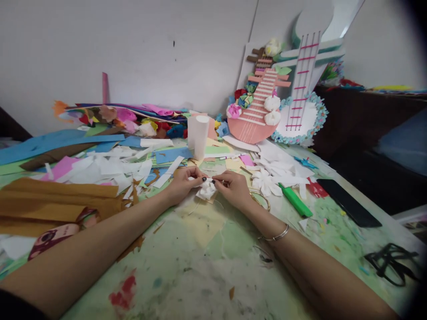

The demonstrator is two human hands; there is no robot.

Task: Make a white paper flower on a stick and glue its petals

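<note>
White ruffled paper [207, 191], small and layered, pinched at its top by left hand [184, 185] and right hand [234, 188], above the middle of the tabletop [187, 266]. Paint-stained green, strewn with paper scraps [100, 171] toward the left edge; black phone [348, 202] near the right edge; pale wall [133, 53] behind the far edge.

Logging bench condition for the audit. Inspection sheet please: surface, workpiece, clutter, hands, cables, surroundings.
Surface: green tabletop, stained red and dark in places.
Workpiece: crumpled white piece between the hands, thin pale strands below it.
Clutter: white scraps and brown sheets left; green object and black slab right.
Hands: left hand and right hand both pinching at the white piece.
Cables: nothing seen for certain; black tangle at far right unclear.
Surroundings: pale wall; pink instrument-shaped model leaning behind.
</note>
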